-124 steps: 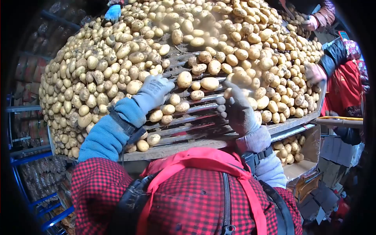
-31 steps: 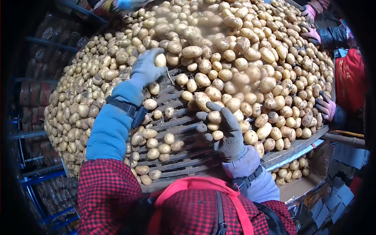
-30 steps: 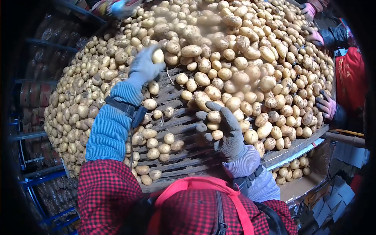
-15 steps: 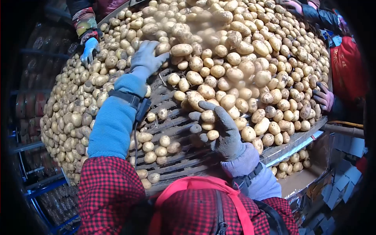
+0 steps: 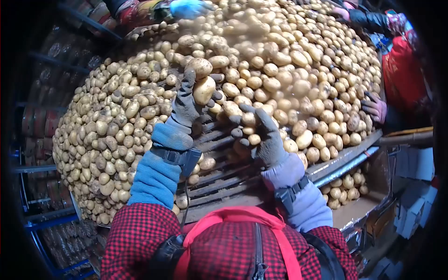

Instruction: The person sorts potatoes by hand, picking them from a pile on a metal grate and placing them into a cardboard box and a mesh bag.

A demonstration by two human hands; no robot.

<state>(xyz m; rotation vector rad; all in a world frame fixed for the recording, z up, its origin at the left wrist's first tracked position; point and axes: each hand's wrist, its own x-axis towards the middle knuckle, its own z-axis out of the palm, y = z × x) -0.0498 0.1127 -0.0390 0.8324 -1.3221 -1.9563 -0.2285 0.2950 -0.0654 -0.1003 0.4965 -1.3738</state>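
Observation:
Two potatoes (image 5: pixel 204 90) are held in my left hand (image 5: pixel 185 105), in a grey glove, its fingers curled round them above the pile's near edge. To its right, my right hand (image 5: pixel 270 147), also gloved in grey, curls round small potatoes (image 5: pixel 254 139) just over the slats; part of its grip is hidden. In front of both hands rises a big heap of potatoes (image 5: pixel 322 88), some with dark soil on them. Dirty dark slats (image 5: pixel 219 179) show between my forearms, with a few loose potatoes (image 5: pixel 207 163) beside my left wrist.
Across the heap, a person's blue glove (image 5: pixel 189 8) reaches in at the top. On the right, a pinkish glove (image 5: pixel 374 108) touches the potatoes beside a red garment (image 5: pixel 405 74). A wooden board (image 5: pixel 347 156) edges the heap, and a bin (image 5: pixel 373 191) below holds more potatoes.
My left hand has moved right and turned from lying on the heap to holding potatoes. My right hand keeps its grip nearly in place. The blue glove has shifted up and right.

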